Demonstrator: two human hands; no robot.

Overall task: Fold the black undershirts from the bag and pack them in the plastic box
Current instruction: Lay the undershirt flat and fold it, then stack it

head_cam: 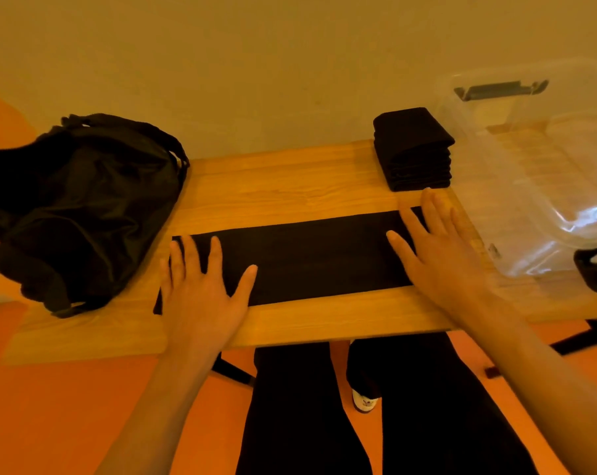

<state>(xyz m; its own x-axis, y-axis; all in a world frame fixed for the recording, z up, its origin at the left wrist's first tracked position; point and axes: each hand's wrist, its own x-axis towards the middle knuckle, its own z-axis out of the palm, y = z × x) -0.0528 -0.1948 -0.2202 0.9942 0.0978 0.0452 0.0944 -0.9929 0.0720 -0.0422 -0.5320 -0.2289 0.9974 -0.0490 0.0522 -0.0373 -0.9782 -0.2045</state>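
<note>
A black undershirt (310, 255), folded into a long narrow strip, lies flat across the middle of the wooden table (290, 180). My left hand (201, 286) presses flat on its left end with fingers spread. On the strip's right end my right hand (437, 248) lies flat, fingers straight. A stack of folded black undershirts (413, 149) stands at the back right of the table. To the right of it sits the clear plastic box (536, 173). The black bag (77, 207) slumps on the table's left end.
A plain wall runs right behind the table. The box's dark handle clips (595, 269) show at its near and far ends. My legs in dark trousers and a white shoe (365, 402) are under the table's front edge, over an orange floor.
</note>
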